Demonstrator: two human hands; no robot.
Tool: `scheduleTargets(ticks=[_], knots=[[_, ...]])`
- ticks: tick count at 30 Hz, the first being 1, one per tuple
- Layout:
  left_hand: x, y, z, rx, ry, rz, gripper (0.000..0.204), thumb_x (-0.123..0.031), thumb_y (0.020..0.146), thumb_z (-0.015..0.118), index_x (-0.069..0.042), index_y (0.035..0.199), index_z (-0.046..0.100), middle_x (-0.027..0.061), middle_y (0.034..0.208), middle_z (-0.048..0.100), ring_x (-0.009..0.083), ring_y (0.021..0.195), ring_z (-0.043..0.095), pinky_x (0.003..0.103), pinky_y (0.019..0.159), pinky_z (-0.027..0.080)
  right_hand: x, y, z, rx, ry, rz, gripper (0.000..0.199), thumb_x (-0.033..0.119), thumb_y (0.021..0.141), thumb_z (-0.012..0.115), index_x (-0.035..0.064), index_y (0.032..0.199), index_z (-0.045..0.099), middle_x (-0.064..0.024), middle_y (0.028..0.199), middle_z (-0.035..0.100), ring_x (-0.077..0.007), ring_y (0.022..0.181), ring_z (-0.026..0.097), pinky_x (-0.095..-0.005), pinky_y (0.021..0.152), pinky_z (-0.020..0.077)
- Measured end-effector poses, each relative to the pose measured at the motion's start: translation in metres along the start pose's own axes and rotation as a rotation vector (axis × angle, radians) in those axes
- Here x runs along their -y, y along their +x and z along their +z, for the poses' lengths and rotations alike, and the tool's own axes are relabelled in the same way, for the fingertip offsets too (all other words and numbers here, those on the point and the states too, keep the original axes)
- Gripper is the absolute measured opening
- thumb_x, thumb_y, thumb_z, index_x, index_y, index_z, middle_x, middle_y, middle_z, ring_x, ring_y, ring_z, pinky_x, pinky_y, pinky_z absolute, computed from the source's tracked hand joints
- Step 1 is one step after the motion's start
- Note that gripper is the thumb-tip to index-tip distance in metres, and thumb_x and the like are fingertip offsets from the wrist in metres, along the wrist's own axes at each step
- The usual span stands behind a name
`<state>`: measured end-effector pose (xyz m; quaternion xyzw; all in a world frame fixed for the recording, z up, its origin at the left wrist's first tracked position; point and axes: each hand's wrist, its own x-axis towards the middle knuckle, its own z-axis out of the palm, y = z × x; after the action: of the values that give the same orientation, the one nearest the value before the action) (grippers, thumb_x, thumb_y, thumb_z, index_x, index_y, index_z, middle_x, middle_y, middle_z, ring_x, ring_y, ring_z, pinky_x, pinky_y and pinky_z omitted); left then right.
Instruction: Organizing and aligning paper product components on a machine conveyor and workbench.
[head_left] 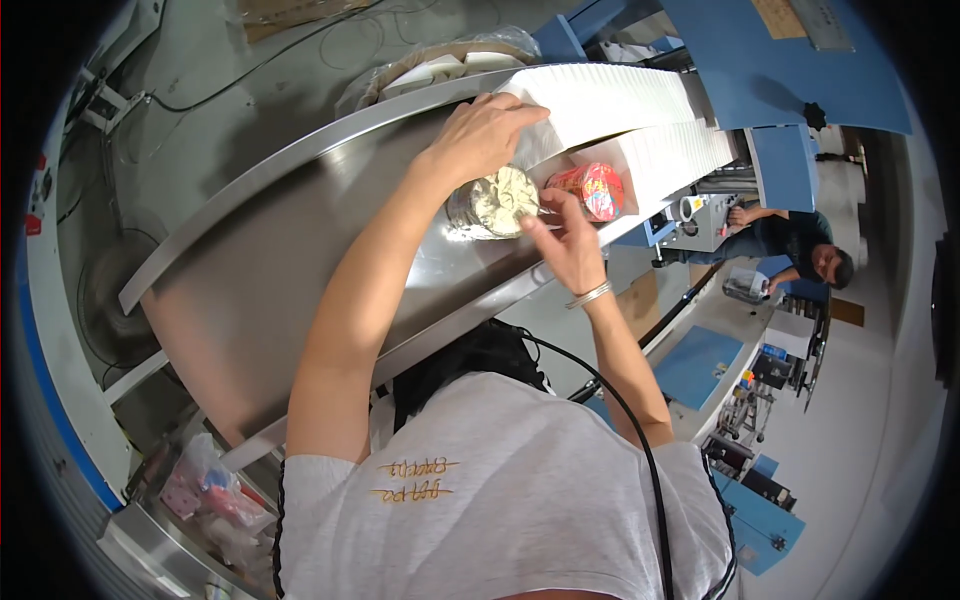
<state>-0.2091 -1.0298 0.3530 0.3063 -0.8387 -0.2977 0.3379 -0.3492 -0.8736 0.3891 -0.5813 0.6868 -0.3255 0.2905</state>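
My left hand reaches over the metal chute, its fingers stretched along the near end of a long row of white folded cartons. Below that hand sits a round, crinkled gold-foil bundle on the chute surface. My right hand is beside the bundle's right side, thumb and forefinger apart, the fingertips close to the foil; whether they touch it I cannot make out. Just past those fingers, a shiny red patterned foil bundle rests in an open white carton.
The curved stainless chute runs from lower left to the cartons. Behind it stands a plastic-lined container holding white pieces. Blue machine panels rise at the upper right. A co-worker works at a machine on the right. A black cable crosses my front.
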Motion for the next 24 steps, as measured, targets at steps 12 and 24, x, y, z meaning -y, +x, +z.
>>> scheduleTargets(ticks=[12,24], knots=[[-0.015,0.014,-0.026,0.203,0.011,-0.115,0.04,-0.012,0.086,0.044,-0.014,0.124,0.058,0.0137,0.121,0.057,0.0316,0.113,0.052,0.04,0.096,0.04,0.013,0.029,0.066,-0.147,0.44,0.095,0.058,0.024,0.079,0.076,-0.0022,0.117,0.042,-0.0154,0.108,0.056,-0.0161,0.085,0.061,-0.0277,0.066,0.0532],[-0.016,0.003,-0.011,0.02,0.262,0.083,0.038,-0.016,0.086,0.051,-0.017,0.124,0.056,0.008,0.109,0.061,0.0278,0.102,0.056,0.044,0.085,0.041,0.007,-0.004,0.032,-0.193,0.047,-0.081,0.022,0.013,0.079,0.07,0.0031,0.097,0.061,-0.0126,0.085,0.063,-0.023,0.074,0.064,-0.0327,0.067,0.0518]])
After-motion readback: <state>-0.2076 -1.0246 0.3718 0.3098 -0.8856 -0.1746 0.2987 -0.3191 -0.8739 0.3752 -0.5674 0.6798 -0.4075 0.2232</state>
